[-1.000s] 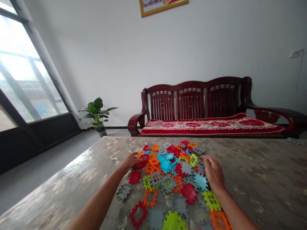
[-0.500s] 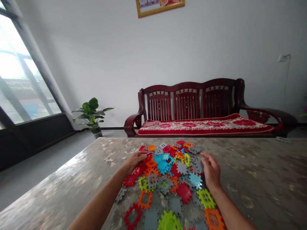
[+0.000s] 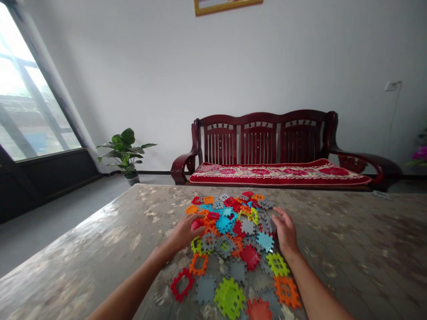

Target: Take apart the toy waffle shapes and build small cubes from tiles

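Note:
A loose heap of plastic interlocking toy tiles with notched edges lies on the table. My left hand (image 3: 185, 230) is at the heap's left side, thumb and fingers apart around a red tile (image 3: 196, 224); its palm side is hidden. My right hand (image 3: 286, 229) is on the opposite side, fingers parted and curved, next to a grey tile (image 3: 271, 224). Between the hands are a blue tile (image 3: 223, 225), a pale grey tile (image 3: 248, 226) and a light blue tile (image 3: 265, 241). Closer to me lie a green tile (image 3: 230, 298) and an orange window tile (image 3: 287, 291).
The table (image 3: 110, 240) has a patterned, shiny cover. Behind it stands a dark red wooden bench (image 3: 258, 142) with a red floral cloth (image 3: 280, 172). A potted plant (image 3: 125, 153) is on the floor to the left, near a window (image 3: 33, 102).
The view has tilted slightly. My left hand has shifted inward over the heap's left side, and a red tile and a grey tile there no longer show. My right hand stays at the right edge.

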Tool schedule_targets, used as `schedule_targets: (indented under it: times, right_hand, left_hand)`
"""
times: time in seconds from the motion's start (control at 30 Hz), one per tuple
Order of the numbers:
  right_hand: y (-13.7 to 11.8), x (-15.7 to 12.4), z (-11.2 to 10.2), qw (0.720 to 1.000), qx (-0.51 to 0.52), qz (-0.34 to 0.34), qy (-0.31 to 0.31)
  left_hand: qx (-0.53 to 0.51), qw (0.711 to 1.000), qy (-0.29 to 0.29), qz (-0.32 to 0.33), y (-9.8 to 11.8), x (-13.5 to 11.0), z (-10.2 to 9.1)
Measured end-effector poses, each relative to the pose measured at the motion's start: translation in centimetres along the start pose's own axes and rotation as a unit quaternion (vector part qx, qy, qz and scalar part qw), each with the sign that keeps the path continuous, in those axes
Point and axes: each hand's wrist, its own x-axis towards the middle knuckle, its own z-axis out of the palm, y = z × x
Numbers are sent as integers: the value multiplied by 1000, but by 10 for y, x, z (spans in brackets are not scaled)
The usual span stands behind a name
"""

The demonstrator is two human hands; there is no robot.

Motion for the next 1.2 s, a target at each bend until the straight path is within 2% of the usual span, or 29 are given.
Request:
schedule_targets:
  times: [0.13, 0.3, 0.53, 0.7, 0.77, 0.87, 0.93, 1.03, 1.1, 1.2]
  right_hand:
    - [-3, 0, 1, 998, 49, 29, 39]
    - [-8, 4, 0, 989, 98, 81, 81]
    - [-19, -6, -9, 986, 104, 106, 73]
    - [-20, -18, -31, 985, 76, 144, 63]
    - [-22, -24, -45, 990, 35, 137, 19]
    - [-29, -38, -69, 988, -61, 98, -102]
    - [-37, -48, -83, 972, -95, 88, -198]
    - [-51, -60, -98, 939, -130, 67, -311]
    - [-60, -66, -103, 918, -172, 34, -354]
    - [-71, -70, -104, 888, -250, -21, -385]
  left_hand:
    - [67, 996, -18, 58, 9, -27, 3]
    - [111, 992, -10, 63, 16, -45, 11]
    - [127, 989, -15, 70, 25, -68, 11]
    - [162, 980, -10, 111, 32, -73, 16]
    - [180, 974, -31, 132, 39, -69, 18]
    - [208, 961, -65, 171, 53, -57, 21]
    - [223, 950, -91, 201, 61, -47, 22]
    - [239, 933, -136, 230, 71, -36, 25]
    - [251, 926, -152, 237, 77, -31, 26]
    - [275, 916, -157, 247, 85, -29, 28]
